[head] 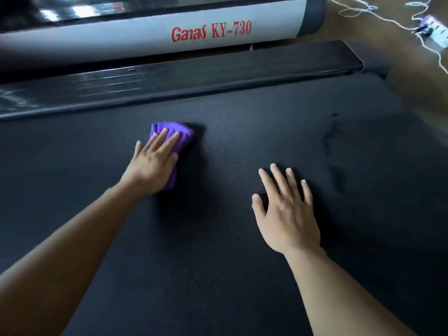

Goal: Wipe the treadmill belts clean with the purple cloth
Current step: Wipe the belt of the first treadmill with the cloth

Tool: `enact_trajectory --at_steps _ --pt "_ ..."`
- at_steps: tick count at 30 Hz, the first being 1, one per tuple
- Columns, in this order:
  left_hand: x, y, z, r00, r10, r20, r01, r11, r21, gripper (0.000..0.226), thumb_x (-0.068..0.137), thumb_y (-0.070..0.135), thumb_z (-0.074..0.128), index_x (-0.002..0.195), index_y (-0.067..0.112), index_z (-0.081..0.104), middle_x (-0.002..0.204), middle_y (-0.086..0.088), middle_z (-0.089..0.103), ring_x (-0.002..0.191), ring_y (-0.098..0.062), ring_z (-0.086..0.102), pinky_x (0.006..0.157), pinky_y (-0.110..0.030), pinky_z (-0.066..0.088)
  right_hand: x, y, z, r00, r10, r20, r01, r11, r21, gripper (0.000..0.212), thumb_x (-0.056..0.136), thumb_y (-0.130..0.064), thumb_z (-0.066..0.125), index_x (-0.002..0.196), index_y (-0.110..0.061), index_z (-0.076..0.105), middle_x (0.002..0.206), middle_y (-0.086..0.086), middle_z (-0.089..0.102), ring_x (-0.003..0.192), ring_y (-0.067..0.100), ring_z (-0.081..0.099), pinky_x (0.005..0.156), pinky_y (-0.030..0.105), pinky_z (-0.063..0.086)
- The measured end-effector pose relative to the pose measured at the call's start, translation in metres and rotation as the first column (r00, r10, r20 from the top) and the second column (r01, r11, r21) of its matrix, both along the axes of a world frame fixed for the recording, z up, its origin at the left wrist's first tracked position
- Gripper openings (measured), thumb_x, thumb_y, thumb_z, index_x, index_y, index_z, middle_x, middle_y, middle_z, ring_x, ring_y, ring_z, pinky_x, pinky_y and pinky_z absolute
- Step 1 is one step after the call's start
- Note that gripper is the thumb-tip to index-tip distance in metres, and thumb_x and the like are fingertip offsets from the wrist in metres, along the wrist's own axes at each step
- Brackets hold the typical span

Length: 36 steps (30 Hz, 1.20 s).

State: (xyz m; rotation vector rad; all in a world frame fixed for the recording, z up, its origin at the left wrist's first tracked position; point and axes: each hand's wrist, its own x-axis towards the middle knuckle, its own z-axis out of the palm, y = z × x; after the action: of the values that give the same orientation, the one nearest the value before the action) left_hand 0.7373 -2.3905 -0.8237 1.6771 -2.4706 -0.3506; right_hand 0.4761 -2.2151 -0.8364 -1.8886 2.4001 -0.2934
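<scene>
Here, you look down on the black belt (218, 275) of a treadmill, which fills most of the view. At the left, your left hand (152, 163) lies flat on the purple cloth (185, 132), palm down, fingers straight and close together. It is not clenched round the cloth but presses it onto the belt, which is likely how you put the arm's weight into the wipe.

The cloth is folded into a small pad and sits mostly under the hand. A bunched end pokes out past the fingertips, and a strip shows beside the wrist. It rests on the far left part of the belt, near the glossy black rail (194, 76) that runs across the top of the view, but not touching it. Behind the rail lies a grey panel (121, 44) with red lettering: Ganas KY-730.

Further right, your right hand (288, 214) is spread flat on the bare belt, fingers apart, holding nothing. It seems placed there as a prop while you lean forward. The two hands are well apart.

To the right of that hand, faint darker marks (333, 141) streak the belt; I cannot tell whether they are damp or dirt. That patch looks unwiped, so I judge the job to be partway along. At the far top right, white cords (378, 15) run over a brown floor (363, 37) to a power strip (435, 32).
</scene>
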Motion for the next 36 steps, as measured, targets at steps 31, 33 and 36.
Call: enact_trajectory --at_steps 31,33,36 --pt "-0.145 -0.063 0.010 0.996 0.094 0.001 -0.094 0.995 0.035 0.055 0.099 0.038 0.028 0.152 0.030 0.017 0.162 -0.002 0.007 0.149 -0.026 0.003 0.119 -0.050 0.001 0.001 -0.002 -0.001 0.999 -0.011 0.035 0.011 1.000 0.000 0.060 0.098 -0.043 0.020 0.153 -0.025 0.033 0.163 -0.004 0.023 0.151 0.023 0.019 0.121 0.046 0.008" --pt "-0.152 -0.045 0.007 1.000 0.003 0.007 -0.003 1.000 0.007 0.055 0.100 0.038 0.029 0.152 0.030 0.017 0.162 -0.002 0.008 0.149 -0.025 0.004 0.119 -0.050 0.001 0.001 -0.002 0.001 0.999 -0.007 0.040 0.007 1.000 0.012 0.060 0.098 -0.043 0.018 0.154 -0.025 0.030 0.164 -0.004 0.020 0.152 0.023 0.016 0.122 0.046 0.007" --pt "-0.149 -0.020 0.003 0.997 -0.073 0.011 0.074 0.997 -0.025 0.054 0.101 0.039 0.029 0.153 0.031 0.016 0.162 0.000 0.008 0.149 -0.024 0.005 0.119 -0.050 0.001 0.001 -0.001 0.005 0.999 -0.003 0.052 0.002 1.000 0.019 0.063 0.097 -0.044 0.014 0.155 -0.025 0.028 0.164 -0.005 0.018 0.152 0.023 0.015 0.123 0.048 0.010"
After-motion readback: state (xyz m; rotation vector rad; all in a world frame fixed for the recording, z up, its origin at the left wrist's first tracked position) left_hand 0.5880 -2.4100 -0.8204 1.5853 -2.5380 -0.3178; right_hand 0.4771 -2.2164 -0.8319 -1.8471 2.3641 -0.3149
